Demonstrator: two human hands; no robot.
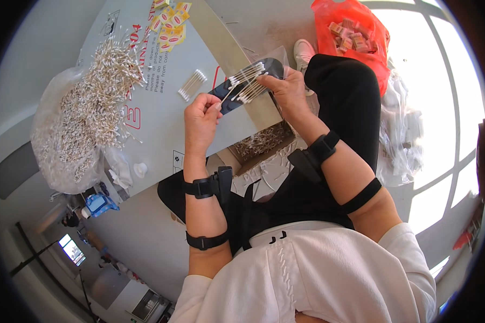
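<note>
Currently held above the near edge of the table: a bunch of cotton swabs, fanned out over a dark sleeve. Right hand closed around the swab bunch and the far end of the sleeve; left hand pinched shut on the sleeve's near end, seemingly with one swab stem between the fingers.

Risks noted:
- Swabs splayed, not squared up. Likely to snag at the sleeve mouth or bend if pushed in unevenly.
- Grip on the bunch appears loose at the tips. Possible slip of single swabs onto the lap or into the open box below the hands.
- Sleeve thin and flexible. Could fold or twist between the two hands, spilling the contents.
- Large loose heap of swabs at left, some in a clear bag, close to the table edge; a careless elbow could scatter it.
- Small separate bundle lying just beside the working spot; easily knocked.
</note>
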